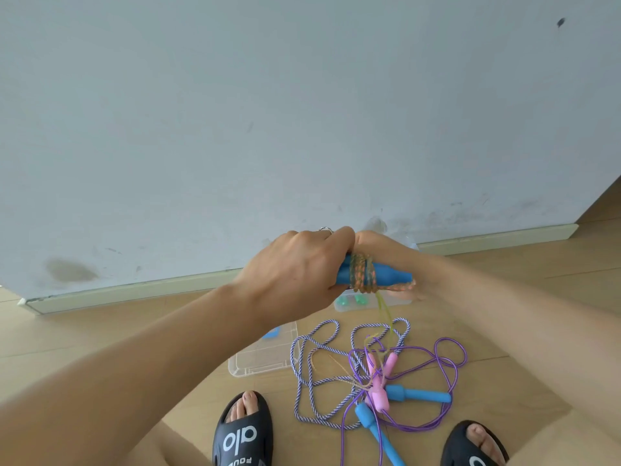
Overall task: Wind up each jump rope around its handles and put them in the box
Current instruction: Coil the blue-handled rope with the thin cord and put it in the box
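The black slide sandal (242, 432) at the near edge, left of centre, carried the white lettering "alo" across its strap, printed upside down as seen from the head camera. Smaller white characters stood below it near the frame edge; they were cut off and not legible. The second black sandal (473, 445), near right, showed only a partial white mark, unreadable.

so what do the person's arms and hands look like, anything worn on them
Both forearms are bare, with no sleeves, watch or bracelets in view. The left hand wears a thin silver ring on one finger. The right hand shows no jewellery on the part that is visible.
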The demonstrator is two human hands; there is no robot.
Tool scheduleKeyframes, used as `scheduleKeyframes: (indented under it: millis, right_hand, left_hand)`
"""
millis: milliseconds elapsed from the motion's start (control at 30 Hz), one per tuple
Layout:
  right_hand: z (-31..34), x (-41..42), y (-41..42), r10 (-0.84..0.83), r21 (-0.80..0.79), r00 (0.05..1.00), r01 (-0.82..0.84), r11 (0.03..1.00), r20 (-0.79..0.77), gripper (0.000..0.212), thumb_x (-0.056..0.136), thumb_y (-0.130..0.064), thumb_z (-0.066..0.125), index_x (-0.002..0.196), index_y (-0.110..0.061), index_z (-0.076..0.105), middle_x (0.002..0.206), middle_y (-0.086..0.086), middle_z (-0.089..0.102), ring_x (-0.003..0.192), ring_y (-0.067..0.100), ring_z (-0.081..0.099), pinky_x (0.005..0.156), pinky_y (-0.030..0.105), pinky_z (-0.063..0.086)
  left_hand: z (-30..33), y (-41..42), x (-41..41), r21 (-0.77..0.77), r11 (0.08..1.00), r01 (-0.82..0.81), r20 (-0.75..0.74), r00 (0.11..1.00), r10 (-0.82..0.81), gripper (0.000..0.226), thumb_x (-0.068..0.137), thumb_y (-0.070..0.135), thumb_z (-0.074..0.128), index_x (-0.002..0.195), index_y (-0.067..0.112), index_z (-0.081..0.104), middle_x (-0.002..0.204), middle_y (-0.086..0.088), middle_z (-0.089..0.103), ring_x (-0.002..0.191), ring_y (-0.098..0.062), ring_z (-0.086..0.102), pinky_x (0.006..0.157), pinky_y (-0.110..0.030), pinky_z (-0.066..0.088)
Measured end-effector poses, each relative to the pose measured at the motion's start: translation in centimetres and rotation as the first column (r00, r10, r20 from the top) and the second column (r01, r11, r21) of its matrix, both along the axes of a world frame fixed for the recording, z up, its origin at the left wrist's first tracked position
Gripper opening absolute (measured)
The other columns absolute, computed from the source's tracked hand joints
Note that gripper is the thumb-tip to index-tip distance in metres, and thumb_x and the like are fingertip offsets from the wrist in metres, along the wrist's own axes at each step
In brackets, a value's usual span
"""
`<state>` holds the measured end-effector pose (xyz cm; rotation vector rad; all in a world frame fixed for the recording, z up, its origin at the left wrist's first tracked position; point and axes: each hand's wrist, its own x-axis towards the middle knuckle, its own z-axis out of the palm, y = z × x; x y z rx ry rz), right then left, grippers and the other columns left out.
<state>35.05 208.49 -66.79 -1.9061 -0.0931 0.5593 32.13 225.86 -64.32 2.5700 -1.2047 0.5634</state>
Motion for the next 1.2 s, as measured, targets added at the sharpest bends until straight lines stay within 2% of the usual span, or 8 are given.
scheduleKeyframes:
  millis: [200, 333, 500, 733, 833, 967, 1067, 1200]
  right_hand:
    - [-1.6, -2.3, -0.3, -0.003, 0.204, 0.990, 0.032, 0.978, -0.144, 0.026, 0.086, 0.003, 0.033, 0.068, -0.016, 0.036, 0.049, -0.009, 0.036, 0.042, 0.004, 0.026, 0.045, 0.019, 0.018]
    - [-0.6, -3.1, 0.8, -0.130, 0.180, 0.966, 0.172, 0.968, -0.226, 0.030, 0.091, -0.003, 0.023, 0.066, -0.019, 0.032, 0.048, -0.009, 0.029, 0.042, 0.007, 0.017, 0.043, 0.020, 0.010]
    - [-0.7, -3.7, 1.6, -0.218, 0.323, 0.888, 0.362, 0.874, -0.405, 0.031, 0.102, -0.018, 0.033, 0.076, -0.013, 0.048, 0.059, -0.001, 0.043, 0.038, 0.007, 0.021, 0.035, 0.019, 0.014]
    - [0.3, -4.1, 1.9, -0.311, 0.488, 0.874, 0.470, 0.736, -0.372, 0.024, 0.092, 0.000, 0.035, 0.102, -0.001, 0.057, 0.072, 0.010, 0.055, 0.042, 0.008, 0.025, 0.038, 0.018, 0.019]
    - [1.4, -4.1, 1.4, -0.207, 0.566, 0.907, 0.394, 0.724, -0.367, 0.024, 0.090, -0.018, 0.046, 0.106, -0.005, 0.057, 0.085, 0.013, 0.056, 0.051, 0.013, 0.026, 0.047, 0.024, 0.021]
    - [1.7, -3.4, 0.5, -0.186, 0.538, 0.884, 0.416, 0.734, -0.430, 0.060, 0.088, -0.066, 0.054, 0.098, -0.007, 0.063, 0.074, 0.008, 0.056, 0.050, 0.014, 0.025, 0.045, 0.024, 0.020]
    - [1.1, -3.4, 0.8, -0.340, 0.498, 0.833, 0.538, 0.680, -0.436, 0.042, 0.100, -0.047, 0.047, 0.098, -0.007, 0.057, 0.063, 0.007, 0.054, 0.042, 0.011, 0.023, 0.037, 0.021, 0.017]
    - [1.1, -3.3, 1.0, -0.441, 0.459, 0.832, 0.553, 0.695, -0.336, 0.026, 0.100, -0.033, 0.046, 0.085, -0.012, 0.051, 0.061, 0.007, 0.052, 0.043, 0.012, 0.021, 0.042, 0.024, 0.015]
  left_hand:
    - [0.5, -1.4, -0.5, -0.100, 0.991, -0.087, -0.227, 0.972, 0.063, 0.041, 0.082, 0.020, 0.063, 0.102, 0.024, 0.027, 0.064, -0.001, 0.054, 0.053, -0.034, 0.047, 0.045, -0.040, 0.044]
    - [0.3, -1.1, 0.6, -0.118, 0.973, -0.200, -0.308, 0.938, 0.155, 0.036, 0.084, 0.017, 0.055, 0.102, 0.025, 0.025, 0.065, -0.006, 0.057, 0.054, -0.034, 0.048, 0.049, -0.045, 0.048]
    - [-0.5, -0.9, 2.1, 0.040, 0.941, -0.337, -0.272, 0.902, 0.335, 0.023, 0.089, 0.013, 0.051, 0.100, 0.015, 0.031, 0.062, -0.006, 0.050, 0.052, -0.031, 0.048, 0.046, -0.040, 0.042]
    - [-1.0, -1.3, 2.8, 0.138, 0.888, -0.438, -0.255, 0.851, 0.460, 0.019, 0.089, 0.008, 0.049, 0.099, 0.010, 0.033, 0.064, -0.007, 0.050, 0.053, -0.030, 0.049, 0.043, -0.036, 0.033]
    - [-0.9, -1.4, 3.0, 0.172, 0.873, -0.456, -0.190, 0.854, 0.483, 0.023, 0.089, 0.008, 0.048, 0.096, 0.012, 0.027, 0.063, -0.004, 0.045, 0.048, -0.024, 0.041, 0.041, -0.033, 0.025]
    - [-0.9, -1.9, 2.8, 0.254, 0.856, -0.450, 0.007, 0.886, 0.463, 0.033, 0.086, 0.003, 0.048, 0.093, 0.015, 0.017, 0.062, 0.000, 0.036, 0.042, -0.020, 0.033, 0.040, -0.032, 0.021]
    - [-1.1, -2.4, 2.3, 0.248, 0.870, -0.426, 0.048, 0.902, 0.428, 0.036, 0.087, 0.004, 0.047, 0.093, 0.017, 0.014, 0.060, 0.001, 0.033, 0.040, -0.018, 0.030, 0.038, -0.030, 0.022]
    - [-1.0, -2.2, 1.8, 0.034, 0.922, -0.387, -0.252, 0.889, 0.382, 0.029, 0.084, 0.011, 0.053, 0.098, 0.013, 0.028, 0.065, -0.001, 0.044, 0.049, -0.024, 0.043, 0.045, -0.035, 0.034]
